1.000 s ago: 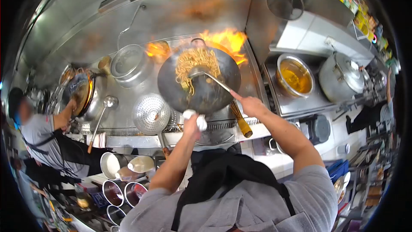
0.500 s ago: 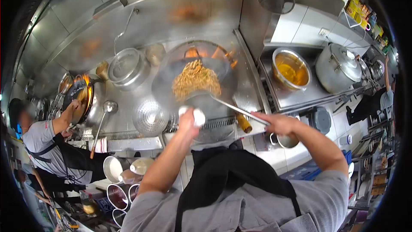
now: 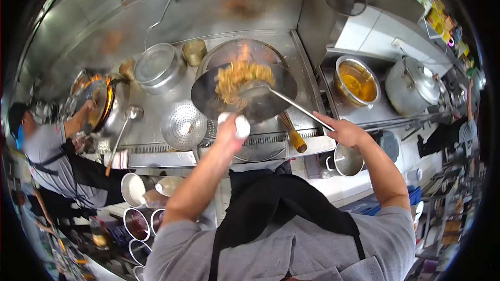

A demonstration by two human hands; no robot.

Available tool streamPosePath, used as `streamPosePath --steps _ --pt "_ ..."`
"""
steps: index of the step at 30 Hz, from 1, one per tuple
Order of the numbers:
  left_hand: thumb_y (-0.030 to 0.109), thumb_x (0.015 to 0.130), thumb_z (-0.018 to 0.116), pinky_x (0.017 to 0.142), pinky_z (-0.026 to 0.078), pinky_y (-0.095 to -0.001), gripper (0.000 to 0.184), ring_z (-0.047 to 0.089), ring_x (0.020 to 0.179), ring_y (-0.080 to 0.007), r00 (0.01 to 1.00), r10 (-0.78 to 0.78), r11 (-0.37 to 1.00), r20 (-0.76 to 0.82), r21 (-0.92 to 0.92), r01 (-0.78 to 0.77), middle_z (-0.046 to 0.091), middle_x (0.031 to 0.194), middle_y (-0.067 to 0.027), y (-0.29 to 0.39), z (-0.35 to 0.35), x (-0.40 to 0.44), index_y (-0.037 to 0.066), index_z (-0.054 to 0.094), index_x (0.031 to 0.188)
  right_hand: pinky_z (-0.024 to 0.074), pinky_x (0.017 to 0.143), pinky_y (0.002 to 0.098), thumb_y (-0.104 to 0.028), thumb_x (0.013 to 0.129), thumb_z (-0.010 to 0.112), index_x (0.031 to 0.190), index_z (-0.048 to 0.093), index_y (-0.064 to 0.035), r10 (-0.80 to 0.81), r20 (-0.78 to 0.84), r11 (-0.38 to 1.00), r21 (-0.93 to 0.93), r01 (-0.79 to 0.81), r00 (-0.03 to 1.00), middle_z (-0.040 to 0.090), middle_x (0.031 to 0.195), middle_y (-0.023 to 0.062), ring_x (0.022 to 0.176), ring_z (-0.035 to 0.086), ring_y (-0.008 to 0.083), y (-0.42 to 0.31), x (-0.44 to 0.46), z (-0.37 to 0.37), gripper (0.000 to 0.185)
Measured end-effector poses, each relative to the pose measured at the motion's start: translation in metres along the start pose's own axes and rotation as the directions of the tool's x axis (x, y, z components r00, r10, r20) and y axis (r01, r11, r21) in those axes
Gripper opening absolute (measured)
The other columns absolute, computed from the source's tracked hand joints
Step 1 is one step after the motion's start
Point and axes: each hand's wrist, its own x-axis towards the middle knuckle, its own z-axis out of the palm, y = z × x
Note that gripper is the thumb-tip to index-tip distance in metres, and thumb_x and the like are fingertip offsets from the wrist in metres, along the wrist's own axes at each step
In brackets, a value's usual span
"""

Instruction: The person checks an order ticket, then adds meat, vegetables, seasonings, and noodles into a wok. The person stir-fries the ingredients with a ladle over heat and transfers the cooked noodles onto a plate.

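My left hand (image 3: 228, 132) is closed around a folded white cloth (image 3: 242, 126) at the near rim of a dark wok (image 3: 205, 91); any handle under the cloth is hidden. In my right hand (image 3: 346, 131) is the long metal handle of a ladle (image 3: 299, 106). Its head reaches into the wok, against a heap of brown fried noodles (image 3: 242, 74). The noodles look lifted and blurred toward the far side. The wok tilts over a burner, with orange flame (image 3: 244, 51) behind it.
A perforated strainer (image 3: 184, 125), a lidded pot (image 3: 159, 67) and another ladle (image 3: 134, 113) lie left. A bamboo brush (image 3: 297, 139) sits at the front edge. Right stand an oil bowl (image 3: 357, 82) and a large pot (image 3: 411, 86). A co-worker (image 3: 44, 138) cooks over flames at left.
The wok has come into clearer view, and the noodles have risen toward its far side. The ladle head has moved up and away from me, under the noodles. Steam has thinned.
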Motion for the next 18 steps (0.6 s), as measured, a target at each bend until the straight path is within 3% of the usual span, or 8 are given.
streamPosePath --steps 2,3,4,5,7,10,14,18 --pt "0.020 0.094 0.052 0.056 0.052 -0.0381 0.013 0.064 0.068 -0.0204 0.996 -0.016 0.997 -0.089 0.080 0.023 0.063 0.080 -0.0054 0.016 0.030 0.029 0.010 0.057 0.103 0.0484 0.094 0.0421 -0.009 0.085 0.055 0.153 0.022 -0.0341 -0.100 0.118 0.979 0.188 0.077 0.988 0.049 0.141 0.0206 0.102 0.064 0.0384 0.006 0.010 -0.011 0.080" --pt "0.020 0.094 0.052 0.056 0.052 -0.0381 0.013 0.064 0.068 -0.0204 0.997 -0.015 0.998 -0.082 0.054 0.020 0.063 0.080 -0.0054 0.007 0.025 0.049 0.010 0.057 0.103 0.0461 0.097 0.0386 -0.006 0.084 0.055 0.153 0.024 -0.0340 0.150 0.287 0.926 0.294 -0.236 0.946 0.041 0.149 0.0177 0.110 0.063 0.0361 -0.028 0.015 -0.023 0.081" --pt "0.020 0.093 0.053 0.054 0.051 -0.0381 0.013 0.064 0.067 -0.0206 0.999 0.035 0.995 -0.018 0.096 -0.033 0.063 0.078 -0.0055 -0.006 0.012 0.084 0.009 0.057 0.100 0.0487 0.092 0.0434 -0.005 0.083 0.052 0.153 0.020 -0.0365 -0.147 0.078 0.985 0.100 0.139 0.986 0.045 0.144 0.0220 0.107 0.062 0.0390 0.016 0.049 0.014 0.083" --pt "0.020 0.093 0.053 0.053 0.051 -0.0380 0.013 0.064 0.065 -0.0208 0.996 0.080 0.986 0.044 0.140 -0.085 0.062 0.077 -0.0056 -0.020 0.000 0.111 0.008 0.058 0.097 0.0501 0.086 0.0487 -0.005 0.084 0.048 0.152 0.016 -0.0401 -0.149 0.016 0.988 -0.047 0.150 0.989 0.056 0.128 0.0274 0.098 0.064 0.0420 0.023 0.076 0.035 0.083" --pt "0.014 0.085 0.058 0.056 0.051 -0.0395 0.013 0.063 0.064 -0.0209 0.971 0.217 0.960 0.098 0.157 -0.230 0.061 0.076 -0.0070 -0.070 -0.038 0.135 0.004 0.059 0.094 0.0523 0.080 0.0502 -0.006 0.086 0.046 0.152 0.014 -0.0429 0.164 -0.018 0.960 -0.227 -0.164 0.986 0.067 0.096 0.0258 0.089 0.066 0.0410 -0.003 0.115 0.061 0.082" --pt "0.007 0.085 0.057 0.063 0.054 -0.0363 0.030 0.066 0.081 -0.0203 0.915 0.403 0.899 -0.016 0.194 -0.392 0.065 0.100 -0.0074 -0.118 -0.064 0.089 0.005 0.054 0.115 0.0519 0.080 0.0509 -0.007 0.085 0.051 0.152 0.011 -0.0436 0.196 -0.152 0.944 -0.239 -0.228 0.969 0.066 0.104 0.0261 0.090 0.067 0.0396 -0.025 0.119 0.081 0.086" --pt "0.009 0.086 0.056 0.056 0.054 -0.0395 0.018 0.066 0.069 -0.0238 0.971 0.226 0.971 -0.072 -0.064 -0.231 0.066 0.088 -0.0077 -0.065 -0.022 0.088 0.004 0.059 0.103 0.0495 0.083 0.0506 -0.012 0.086 0.052 0.152 0.013 -0.0412 0.245 -0.100 0.965 -0.076 -0.253 0.964 0.066 0.103 0.0271 0.093 0.065 0.0419 -0.022 0.060 0.083 0.082" --pt "0.018 0.090 0.058 0.051 0.052 -0.0377 0.014 0.064 0.061 -0.0212 0.994 0.104 0.992 -0.028 0.070 -0.101 0.064 0.077 -0.0054 -0.033 0.001 0.138 0.006 0.060 0.097 0.0496 0.084 0.0498 -0.011 0.087 0.051 0.152 0.013 -0.0415 0.221 -0.080 0.967 -0.115 -0.229 0.972 0.067 0.099 0.0269 0.093 0.065 0.0419 -0.006 0.019 0.083 0.081"
